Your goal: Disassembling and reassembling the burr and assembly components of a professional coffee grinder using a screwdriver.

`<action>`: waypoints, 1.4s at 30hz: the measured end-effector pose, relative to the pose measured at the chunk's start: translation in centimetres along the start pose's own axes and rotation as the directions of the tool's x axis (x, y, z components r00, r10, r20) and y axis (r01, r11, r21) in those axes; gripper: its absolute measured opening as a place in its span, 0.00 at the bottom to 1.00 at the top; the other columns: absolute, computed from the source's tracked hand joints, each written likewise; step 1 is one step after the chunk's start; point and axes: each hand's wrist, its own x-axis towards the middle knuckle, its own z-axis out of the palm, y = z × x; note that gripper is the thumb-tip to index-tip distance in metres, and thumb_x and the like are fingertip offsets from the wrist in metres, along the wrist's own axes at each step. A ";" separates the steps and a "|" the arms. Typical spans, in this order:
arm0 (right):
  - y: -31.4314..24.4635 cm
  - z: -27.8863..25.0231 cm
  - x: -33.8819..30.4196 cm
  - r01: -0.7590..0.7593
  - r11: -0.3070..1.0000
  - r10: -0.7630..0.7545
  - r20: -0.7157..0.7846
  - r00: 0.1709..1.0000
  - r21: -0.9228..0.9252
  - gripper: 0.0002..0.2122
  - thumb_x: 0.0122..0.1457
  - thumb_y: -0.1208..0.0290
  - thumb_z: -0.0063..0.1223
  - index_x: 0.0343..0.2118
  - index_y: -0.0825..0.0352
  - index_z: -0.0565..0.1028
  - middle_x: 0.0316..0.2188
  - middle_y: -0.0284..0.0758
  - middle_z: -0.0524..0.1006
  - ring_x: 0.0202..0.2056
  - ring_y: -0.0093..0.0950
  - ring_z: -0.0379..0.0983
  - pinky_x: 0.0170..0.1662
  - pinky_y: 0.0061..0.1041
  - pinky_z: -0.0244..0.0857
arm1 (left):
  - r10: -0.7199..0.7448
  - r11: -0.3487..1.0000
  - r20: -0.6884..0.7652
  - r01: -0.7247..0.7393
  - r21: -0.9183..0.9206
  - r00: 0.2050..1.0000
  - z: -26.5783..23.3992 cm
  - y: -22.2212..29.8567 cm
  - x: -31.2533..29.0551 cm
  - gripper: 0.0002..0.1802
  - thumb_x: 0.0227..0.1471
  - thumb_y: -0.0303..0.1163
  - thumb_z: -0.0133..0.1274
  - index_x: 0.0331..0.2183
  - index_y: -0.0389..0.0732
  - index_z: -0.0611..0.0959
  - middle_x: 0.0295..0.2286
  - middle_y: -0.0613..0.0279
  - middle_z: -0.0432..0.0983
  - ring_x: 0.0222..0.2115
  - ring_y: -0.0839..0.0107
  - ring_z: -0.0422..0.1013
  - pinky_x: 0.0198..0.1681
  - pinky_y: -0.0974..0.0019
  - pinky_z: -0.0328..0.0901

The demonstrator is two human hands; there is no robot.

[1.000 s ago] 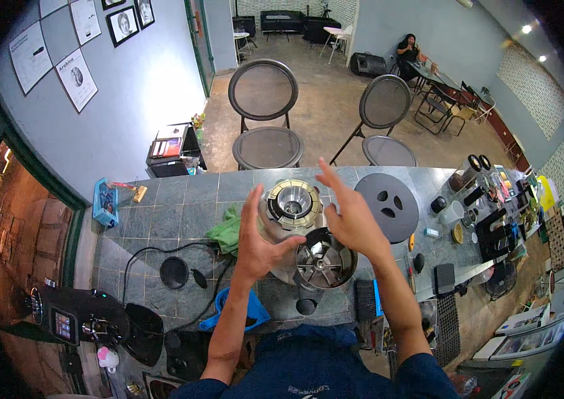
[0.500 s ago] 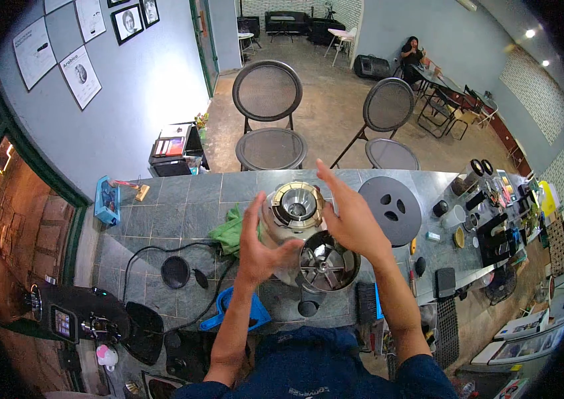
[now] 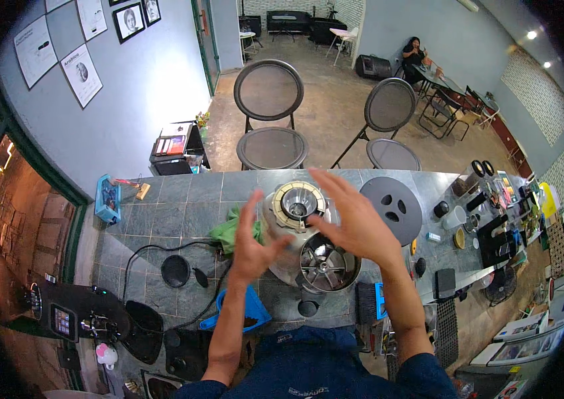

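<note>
A metal grinder body (image 3: 275, 266) stands opened on the grey tiled counter. On its far part a brass-coloured ring (image 3: 308, 221) surrounds a steel cone-shaped opening (image 3: 299, 197). Nearer to me is a round steel chamber (image 3: 345, 272) with a spoked wheel inside. My left hand (image 3: 254, 249) hovers at the grinder's left side, fingers apart and holding nothing. Over the right side of the ring and chamber is my right hand (image 3: 362, 229), also empty with its fingers spread. It covers part of the chamber's rim. Whether either hand touches the metal I cannot tell.
Left of the grinder lie a green cloth (image 3: 227, 233), a black disc (image 3: 175, 271), a cable and a blue dustpan (image 3: 255, 307). A black round lid (image 3: 391, 209) with bean-shaped holes and a brush (image 3: 366, 302) are right. Chairs (image 3: 272, 147) stand beyond the counter; a person (image 3: 413, 56) sits far off.
My right hand has shifted slightly right and its fingers have moved. My left hand has changed its pose a little. The grinder stays in place.
</note>
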 end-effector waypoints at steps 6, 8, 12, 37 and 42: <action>2.0 1.1 4.0 0.111 0.994 -0.104 0.337 0.936 -0.001 0.48 0.51 0.62 0.74 0.74 0.62 0.59 0.73 0.49 0.60 0.72 0.50 0.57 0.72 0.42 0.58 | 0.049 0.985 0.029 -0.043 -0.164 0.998 2.5 -1.1 0.3 0.83 0.31 0.49 0.84 0.74 0.37 0.46 0.72 0.40 0.48 0.72 0.51 0.53 0.73 0.49 0.52; 2.1 0.5 5.5 0.247 0.963 -0.160 0.507 0.847 -0.109 0.49 0.48 0.64 0.75 0.74 0.60 0.60 0.72 0.51 0.60 0.71 0.50 0.59 0.72 0.41 0.57 | 0.003 0.984 0.029 0.002 -0.176 1.000 2.2 -1.4 0.4 0.83 0.31 0.50 0.84 0.74 0.36 0.45 0.72 0.40 0.48 0.71 0.51 0.53 0.72 0.50 0.53; 1.3 0.0 8.6 0.385 0.906 -0.217 0.586 0.781 -0.178 0.44 0.45 0.66 0.76 0.69 0.61 0.68 0.65 0.53 0.70 0.64 0.51 0.69 0.67 0.43 0.65 | -0.009 0.990 0.061 0.017 -0.137 0.998 2.0 -2.8 0.3 0.85 0.30 0.52 0.84 0.75 0.40 0.45 0.72 0.46 0.51 0.72 0.55 0.52 0.74 0.49 0.51; -0.5 4.7 9.7 0.140 0.783 0.136 0.386 0.912 -0.607 0.38 0.59 0.30 0.54 0.24 0.72 0.86 0.22 0.48 0.83 0.29 0.47 0.84 0.32 0.42 0.77 | 0.043 0.975 0.011 -0.040 -0.218 0.999 3.1 -3.9 0.2 0.81 0.30 0.49 0.84 0.74 0.37 0.49 0.70 0.46 0.55 0.70 0.51 0.54 0.72 0.50 0.53; -1.5 3.6 10.1 0.173 0.779 0.151 0.448 0.881 -0.603 0.38 0.58 0.29 0.54 0.25 0.72 0.85 0.24 0.48 0.83 0.29 0.48 0.84 0.32 0.43 0.78 | 0.057 0.987 0.019 -0.054 -0.151 0.998 2.8 -3.8 0.0 0.81 0.30 0.47 0.84 0.74 0.36 0.49 0.69 0.45 0.55 0.70 0.50 0.54 0.72 0.50 0.53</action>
